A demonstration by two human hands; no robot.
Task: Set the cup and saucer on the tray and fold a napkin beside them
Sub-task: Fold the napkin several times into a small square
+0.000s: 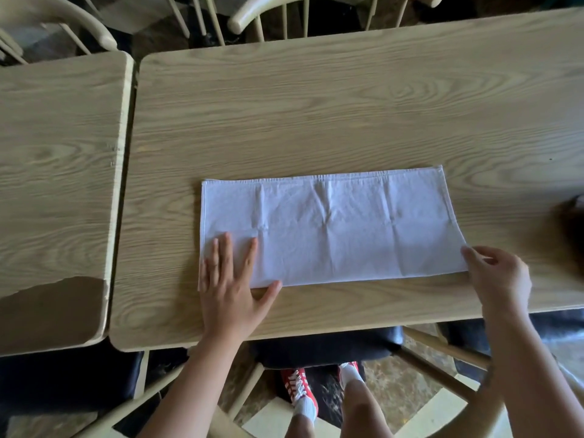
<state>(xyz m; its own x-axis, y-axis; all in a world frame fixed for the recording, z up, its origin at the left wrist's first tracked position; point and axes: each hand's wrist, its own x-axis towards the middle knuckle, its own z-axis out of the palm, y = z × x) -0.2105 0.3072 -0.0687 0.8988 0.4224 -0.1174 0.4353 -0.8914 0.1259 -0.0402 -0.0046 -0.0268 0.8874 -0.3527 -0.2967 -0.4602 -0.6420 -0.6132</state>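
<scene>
From the head camera we look down on a pale wooden table point(316, 121), and we take the napkin as our landmark. The white napkin point(331, 229) lies flat on the table as a long rectangle, near the table's near edge, with its long sides running left to right. Several vertical creases cross it, and a doubled hem runs along its far edge.

Our left hand point(232, 282) rests on the napkin's near left corner. It is open and flat, palm down, fingers spread and pointing away from us, with the thumb stretched out along the napkin's near edge on the bare wood.

Our right hand point(499, 276) is at the napkin's near right corner. Its fingers are curled, and the fingertips meet the cloth right at that corner. We cannot tell for certain whether they pinch the corner or only touch it.

Left of the napkin, across a narrow gap, stands a second table point(60, 184) of the same wood, with its surface worn away in a brown patch at its near corner. Beyond the napkin, past the far edge of the table, we see the pale backs of wooden chairs point(268, 14). Below the napkin, under the table's near edge, are red shoes point(298, 387) with white laces and white socks.

A dark, blurred shape point(572, 229) sits right of the napkin at the frame's edge; we cannot tell what it is.
</scene>
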